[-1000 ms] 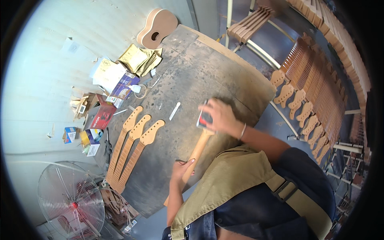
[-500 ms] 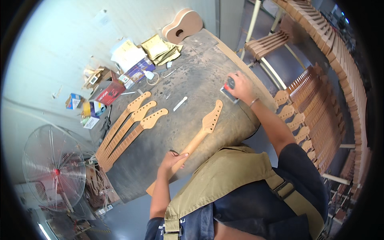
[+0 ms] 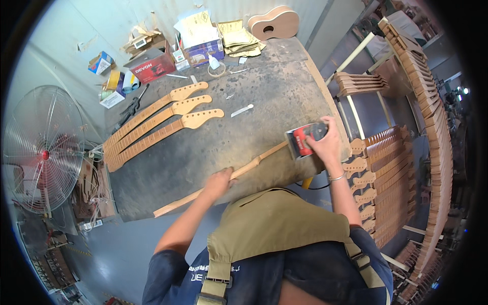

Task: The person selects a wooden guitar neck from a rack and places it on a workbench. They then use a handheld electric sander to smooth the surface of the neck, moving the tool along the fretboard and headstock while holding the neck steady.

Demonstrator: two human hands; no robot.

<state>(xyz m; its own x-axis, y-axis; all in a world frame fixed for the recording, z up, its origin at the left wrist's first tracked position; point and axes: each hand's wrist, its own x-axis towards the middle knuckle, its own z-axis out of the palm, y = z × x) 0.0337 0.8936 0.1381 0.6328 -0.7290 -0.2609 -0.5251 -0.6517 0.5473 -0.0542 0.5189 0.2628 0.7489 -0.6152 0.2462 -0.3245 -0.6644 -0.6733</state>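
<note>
My left hand (image 3: 219, 183) is wrapped round the middle of a pale wooden guitar neck (image 3: 246, 168) that is turned on its edge along the near side of the workbench. In my right hand (image 3: 327, 146) is a red and black palm sander (image 3: 303, 141), tilted with its flat pad toward the headstock end. The sander overlaps the tip of the headstock; whether they touch I cannot tell. Three more guitar necks with fretted fingerboards lie side by side to the left, the nearest neck (image 3: 199, 119) having its headstock toward the middle of the bench (image 3: 254, 129).
A white ruler-like strip (image 3: 242, 110) lies mid-bench. Along the back are a red box (image 3: 151, 67), a purple box (image 3: 205, 53), sandpaper sheets (image 3: 239, 39) and a small guitar body (image 3: 274, 25). A fan (image 3: 44, 154) stands left; racked necks (image 3: 389, 178) are on the right.
The neck in my left hand has rolled from flat onto its edge. My right hand has brought the sander to its headstock end. My view has shifted as well.
</note>
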